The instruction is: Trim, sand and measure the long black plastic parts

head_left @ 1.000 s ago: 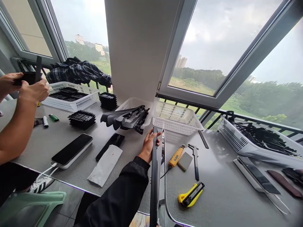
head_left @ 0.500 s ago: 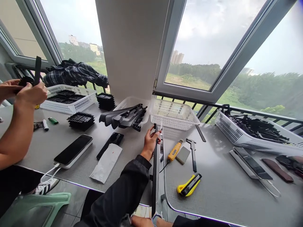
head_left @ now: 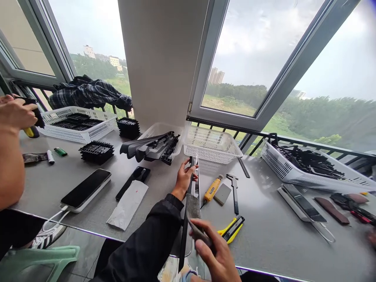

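Note:
My left hand (head_left: 184, 181) is closed around the upper end of a long, narrow black plastic strip (head_left: 184, 239), which slants down toward me at the gap between the tables. Bent in the fingers of my right hand (head_left: 217, 254) is a grey strip that looks like sandpaper (head_left: 193, 206). Its flat end lies against or just over the black strip; contact cannot be made out. Right of my hands are a yellow utility knife (head_left: 235, 229), partly behind my right fingers, a yellow rotary tool (head_left: 212, 190), a grey block (head_left: 222, 194) and a caliper (head_left: 235, 192).
Black trim parts (head_left: 152, 147) lie across a white basket; another white basket (head_left: 213, 143) stands beside it. A basket of black pieces (head_left: 308, 160) is at right. Phones (head_left: 86, 190), paper (head_left: 127, 205) and stacked black parts (head_left: 96, 151) occupy the left table. A co-worker's hands (head_left: 19, 113) hold a black part.
My right hand has come up from the lower edge with the grey strip, onto or over the black strip. My left hand keeps its hold. The co-worker's hands have shifted left and lower.

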Demonstrator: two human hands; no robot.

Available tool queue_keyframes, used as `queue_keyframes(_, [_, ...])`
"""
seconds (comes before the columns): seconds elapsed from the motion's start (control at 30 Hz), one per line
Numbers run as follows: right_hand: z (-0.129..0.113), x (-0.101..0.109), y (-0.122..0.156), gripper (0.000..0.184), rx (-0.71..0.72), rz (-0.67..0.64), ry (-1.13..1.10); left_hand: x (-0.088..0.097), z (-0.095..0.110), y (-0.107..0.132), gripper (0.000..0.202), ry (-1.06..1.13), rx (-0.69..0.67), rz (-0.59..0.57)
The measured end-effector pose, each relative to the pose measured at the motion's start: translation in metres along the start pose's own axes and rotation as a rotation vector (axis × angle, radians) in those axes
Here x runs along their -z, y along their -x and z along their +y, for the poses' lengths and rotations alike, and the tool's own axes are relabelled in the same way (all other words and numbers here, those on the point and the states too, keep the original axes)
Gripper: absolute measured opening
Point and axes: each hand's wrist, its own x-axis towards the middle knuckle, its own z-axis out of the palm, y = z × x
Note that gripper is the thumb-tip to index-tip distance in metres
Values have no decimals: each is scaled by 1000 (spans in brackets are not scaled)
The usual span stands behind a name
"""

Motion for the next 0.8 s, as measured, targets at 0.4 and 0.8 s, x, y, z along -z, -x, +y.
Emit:
queue_keyframes(0.4, [36, -49, -86, 41, -34, 265, 162, 11, 23, -10, 64, 179, 60, -129])
queue_keyframes(0.8, [8, -41, -76, 39, 377, 306, 337, -15, 23, -5, 82, -35, 14, -116])
